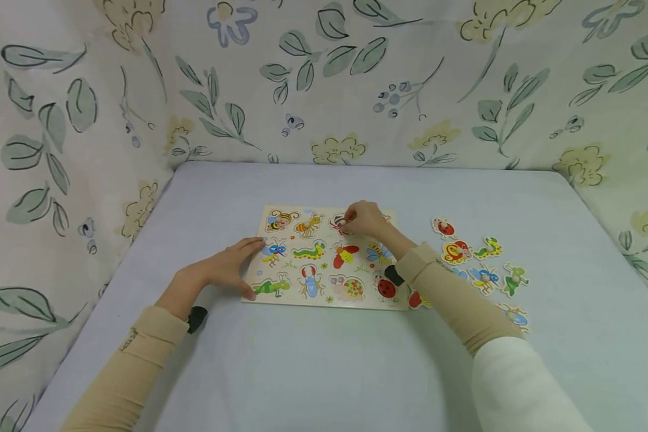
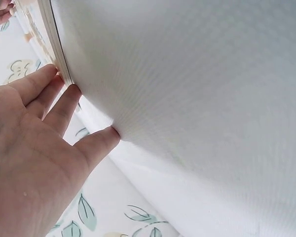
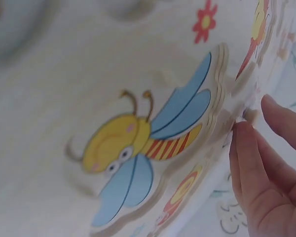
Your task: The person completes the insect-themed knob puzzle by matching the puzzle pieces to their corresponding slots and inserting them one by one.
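Observation:
A wooden peg puzzle board [image 1: 324, 305] with rows of cartoon insects lies flat on the table. At its left edge is my left hand [image 1: 224, 267], fingers extended and spread; the left wrist view shows fingertips [image 2: 75, 90] against the board's side and one on the white cloth. My right hand [image 1: 366, 218] is over the top row, pinching a striped insect puzzle piece [image 1: 337, 223] that its fingers partly cover. Close up, a small wooden knob [image 3: 250, 117] shows between thumb and fingers. Nearby in that view is a yellow insect with blue wings [image 3: 138, 143].
Several loose insect pieces lie right of the board, among them a ladybug [image 1: 444, 227], a caterpillar [image 1: 488, 247], a green insect [image 1: 515, 279] and a blue beetle [image 1: 513, 316]. My right forearm covers part of this group. Floral fabric [image 1: 335, 78] hangs behind the table.

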A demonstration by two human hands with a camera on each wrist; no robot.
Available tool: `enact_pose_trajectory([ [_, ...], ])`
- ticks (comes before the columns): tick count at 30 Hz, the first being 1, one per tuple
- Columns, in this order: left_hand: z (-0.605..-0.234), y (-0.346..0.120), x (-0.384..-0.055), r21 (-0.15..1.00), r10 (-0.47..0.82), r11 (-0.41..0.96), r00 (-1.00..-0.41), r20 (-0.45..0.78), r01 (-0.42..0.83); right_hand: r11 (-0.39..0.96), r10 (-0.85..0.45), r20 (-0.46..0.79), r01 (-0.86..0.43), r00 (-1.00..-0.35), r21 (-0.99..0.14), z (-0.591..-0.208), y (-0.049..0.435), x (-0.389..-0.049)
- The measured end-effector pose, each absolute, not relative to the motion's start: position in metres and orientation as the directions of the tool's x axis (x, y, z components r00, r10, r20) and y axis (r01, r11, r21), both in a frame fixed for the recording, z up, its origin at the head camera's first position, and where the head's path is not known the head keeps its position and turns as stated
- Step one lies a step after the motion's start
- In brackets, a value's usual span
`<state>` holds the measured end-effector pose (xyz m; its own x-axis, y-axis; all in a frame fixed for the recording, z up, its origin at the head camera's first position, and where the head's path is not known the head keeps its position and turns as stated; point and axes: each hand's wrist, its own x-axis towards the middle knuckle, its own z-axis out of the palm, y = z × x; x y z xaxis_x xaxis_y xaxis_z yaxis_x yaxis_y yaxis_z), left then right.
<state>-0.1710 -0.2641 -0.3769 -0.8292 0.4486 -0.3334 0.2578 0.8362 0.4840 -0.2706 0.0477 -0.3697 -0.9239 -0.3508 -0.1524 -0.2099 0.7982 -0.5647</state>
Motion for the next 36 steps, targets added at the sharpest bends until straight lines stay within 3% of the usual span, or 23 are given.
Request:
enact_pose_trajectory([
  [18,-0.379,-0.265,-0.17,0.493,0.459,0.828,-0.826,-0.326,0.266,0.756,-0.463,-0.233,-0.244,-0.855,-0.608,-0.363,0.086,-0.258],
  [36,-0.379,-0.265,-0.171,0.489,0.456,0.831,-0.827,-0.328,0.265,0.739,-0.454,-0.227,-0.222,-0.862,-0.636,-0.369,0.142,-0.247],
])
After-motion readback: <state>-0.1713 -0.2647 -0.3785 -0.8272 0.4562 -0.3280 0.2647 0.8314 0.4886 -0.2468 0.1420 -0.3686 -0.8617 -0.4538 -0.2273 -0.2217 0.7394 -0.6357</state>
